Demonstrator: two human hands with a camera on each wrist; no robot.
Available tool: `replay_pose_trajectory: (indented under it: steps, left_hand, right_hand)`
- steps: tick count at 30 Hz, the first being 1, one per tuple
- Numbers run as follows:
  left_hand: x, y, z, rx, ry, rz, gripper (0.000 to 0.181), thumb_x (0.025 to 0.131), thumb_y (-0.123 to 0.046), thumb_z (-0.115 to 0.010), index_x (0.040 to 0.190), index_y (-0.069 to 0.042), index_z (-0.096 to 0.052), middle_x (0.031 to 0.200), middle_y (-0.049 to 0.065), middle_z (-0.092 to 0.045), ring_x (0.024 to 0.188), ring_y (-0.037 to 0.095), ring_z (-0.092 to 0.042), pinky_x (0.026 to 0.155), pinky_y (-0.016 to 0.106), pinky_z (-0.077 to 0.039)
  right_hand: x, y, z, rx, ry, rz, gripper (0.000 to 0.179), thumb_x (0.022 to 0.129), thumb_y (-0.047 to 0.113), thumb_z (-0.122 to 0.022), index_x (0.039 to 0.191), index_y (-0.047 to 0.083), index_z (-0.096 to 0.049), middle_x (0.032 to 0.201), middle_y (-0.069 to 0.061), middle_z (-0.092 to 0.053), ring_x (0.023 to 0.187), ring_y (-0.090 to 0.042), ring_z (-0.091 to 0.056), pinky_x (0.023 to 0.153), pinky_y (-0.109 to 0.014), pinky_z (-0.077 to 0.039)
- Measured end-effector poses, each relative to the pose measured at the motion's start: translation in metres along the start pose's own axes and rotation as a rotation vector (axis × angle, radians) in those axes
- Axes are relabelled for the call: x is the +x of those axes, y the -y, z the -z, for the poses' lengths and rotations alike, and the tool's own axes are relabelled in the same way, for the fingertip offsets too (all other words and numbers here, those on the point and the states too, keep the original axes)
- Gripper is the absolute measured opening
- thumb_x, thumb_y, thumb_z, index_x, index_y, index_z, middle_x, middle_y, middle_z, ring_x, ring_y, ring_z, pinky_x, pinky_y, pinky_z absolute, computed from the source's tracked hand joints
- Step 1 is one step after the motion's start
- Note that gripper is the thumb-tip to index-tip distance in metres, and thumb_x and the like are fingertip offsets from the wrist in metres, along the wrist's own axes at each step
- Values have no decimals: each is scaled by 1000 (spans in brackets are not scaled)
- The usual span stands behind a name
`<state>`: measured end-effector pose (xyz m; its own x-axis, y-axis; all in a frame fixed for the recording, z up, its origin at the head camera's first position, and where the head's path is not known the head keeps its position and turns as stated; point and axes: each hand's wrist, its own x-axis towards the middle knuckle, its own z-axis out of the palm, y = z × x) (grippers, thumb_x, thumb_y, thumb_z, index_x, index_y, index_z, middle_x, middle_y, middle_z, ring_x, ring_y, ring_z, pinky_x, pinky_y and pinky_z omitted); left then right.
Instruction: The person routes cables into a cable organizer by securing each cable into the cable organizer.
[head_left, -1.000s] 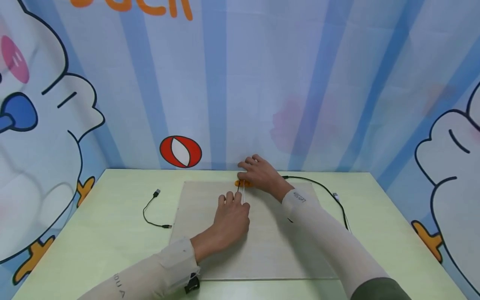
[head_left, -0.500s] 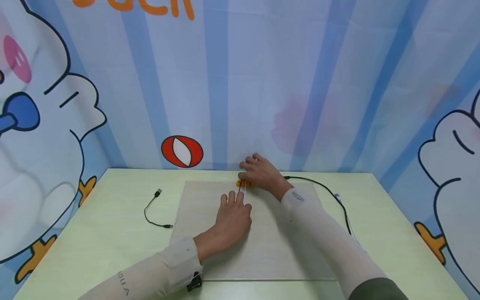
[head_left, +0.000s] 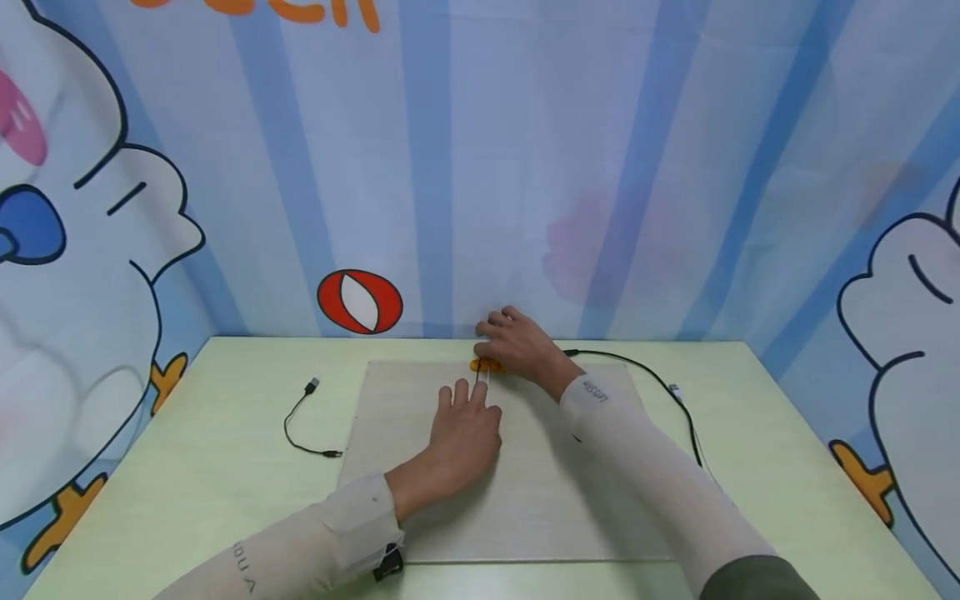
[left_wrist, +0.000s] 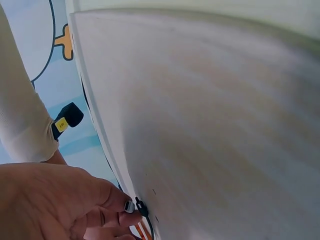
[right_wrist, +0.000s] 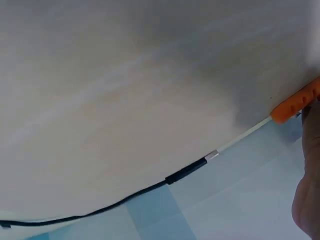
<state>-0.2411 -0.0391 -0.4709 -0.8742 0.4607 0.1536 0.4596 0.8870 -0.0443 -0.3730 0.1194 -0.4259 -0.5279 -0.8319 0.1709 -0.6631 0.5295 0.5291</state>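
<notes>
One dark cable (head_left: 477, 372) and one white cable (head_left: 488, 377) run fore and aft between the orange cable holder (right_wrist: 295, 102) and my left hand (head_left: 463, 435), which is nearer to me. This grip is narrow: thumb and finger pinch a pale plug (left_wrist: 129, 206), a black plug (left_wrist: 142, 207) just beside. The holder lies farther, near the board's (head_left: 397, 408) back edge, touching my right hand (head_left: 519, 344); how tightly its fingers close, I cannot tell.

A notched orange piece (right_wrist: 291, 106) sits at the board's (head_left: 570, 517) far edge, with a black cable (head_left: 477, 372) and a white cable (head_left: 488, 376) extending nearward side by side.
</notes>
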Motion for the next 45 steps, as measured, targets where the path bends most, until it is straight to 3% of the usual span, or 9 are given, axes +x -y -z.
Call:
replay_pose_trajectory:
  steps: [2,5,7,8,13,20,23,33,45]
  left_hand:
    - [-5,-4,11,-4,-4,20,25,105,-35,-78,113,-11,-82,121,13,-61,116,34,-46,101,55,-38]
    - [-7,-4,8,-6,-46,30,24,103,-32,-80,106,-9,-81,118,14,-61,115,34,-46,100,56,-38]
    - [-11,-9,21,-3,-37,42,25,102,-32,-80,103,-7,-80,117,15,-61,113,34,-47,99,55,-38]
    - [-10,-8,14,-1,-54,35,25,102,-32,-80,102,-7,-79,117,15,-61,112,34,-46,97,55,-38]
    - [-10,-8,10,-10,-48,43,28,104,-34,-77,102,-7,-77,116,15,-62,108,33,-46,93,52,-38]
    - [-27,-18,47,-59,34,89,32,106,-34,-75,113,-2,-74,114,15,-62,105,32,-48,95,51,-41]
    - [-33,-19,52,-68,39,109,34,108,-34,-73,120,-3,-71,114,15,-62,106,32,-49,97,50,-41]
    - [-52,-4,50,-90,-5,151,30,107,-29,-75,117,-2,-67,106,15,-60,103,33,-50,94,51,-40]
    - [-74,12,53,-45,-36,189,23,105,-24,-75,115,-4,-68,104,15,-58,101,34,-49,95,54,-41]
  right_hand:
    - [-2,1,-1,55,-21,-9,12,110,19,-75,115,28,-81,139,0,-74,124,-25,-66,116,-45,-51]
    - [-5,2,-2,108,-43,-26,11,110,19,-75,115,26,-82,138,-1,-74,126,-25,-66,116,-45,-52]
    - [-7,3,-4,122,-53,-34,12,110,19,-75,116,26,-82,138,-1,-74,127,-24,-67,115,-44,-52]
    - [-7,3,-4,127,-51,-37,12,110,19,-74,117,26,-82,139,-1,-74,128,-24,-67,115,-44,-52]
    - [-9,2,-4,163,-53,-41,15,110,16,-74,118,25,-82,138,-1,-74,128,-24,-67,116,-44,-52]
    - [-12,0,-3,195,-38,-36,17,110,15,-73,121,24,-82,139,-2,-73,130,-24,-68,119,-44,-51]
    - [-13,-1,-5,210,-47,-28,18,110,15,-73,123,25,-82,140,-1,-74,129,-23,-69,118,-44,-52]
    - [-12,4,-5,196,-132,-40,19,110,12,-72,124,23,-77,140,-4,-73,128,-25,-70,114,-43,-55]
    - [13,32,12,209,-124,20,26,114,11,-64,133,25,-76,146,-3,-70,134,-23,-68,118,-42,-52]
